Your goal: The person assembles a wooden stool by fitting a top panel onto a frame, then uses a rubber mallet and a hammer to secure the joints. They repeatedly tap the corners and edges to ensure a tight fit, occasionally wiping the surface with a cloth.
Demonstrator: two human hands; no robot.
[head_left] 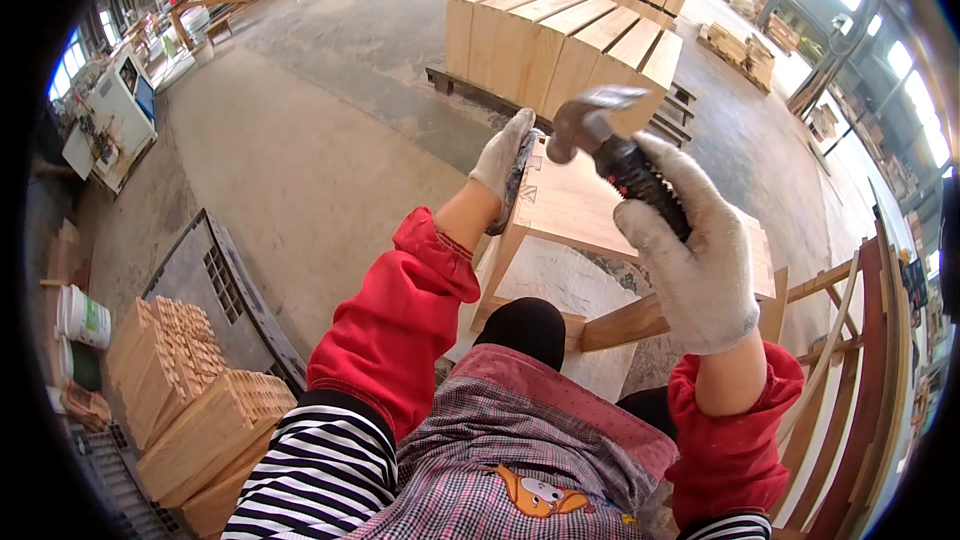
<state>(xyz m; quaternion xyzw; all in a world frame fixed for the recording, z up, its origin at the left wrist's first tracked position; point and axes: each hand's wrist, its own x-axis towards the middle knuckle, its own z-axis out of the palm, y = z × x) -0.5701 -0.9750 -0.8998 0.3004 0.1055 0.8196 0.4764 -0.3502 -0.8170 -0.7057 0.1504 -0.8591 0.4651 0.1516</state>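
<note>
My right hand (705,255), in a white work glove, is wrapped round the dark grip of a claw hammer (625,162). The hammer is raised, its metal head slightly blurred, over a pale wooden box frame (575,198) in front of me. Dovetail joints show along the frame's left corner. My left hand (505,158), gloved too and dark on the palm side, lies flat against that left side with its fingers stretched out. Its fingertips reach the far left corner of the frame.
Beyond the frame, a row of wooden boxes (550,40) sits on a dark pallet, with more stacked behind. Notched boards (195,380) are piled at lower left beside a grey plastic pallet (225,280) and a white bucket (85,318). Wooden rails (830,340) stand close on my right.
</note>
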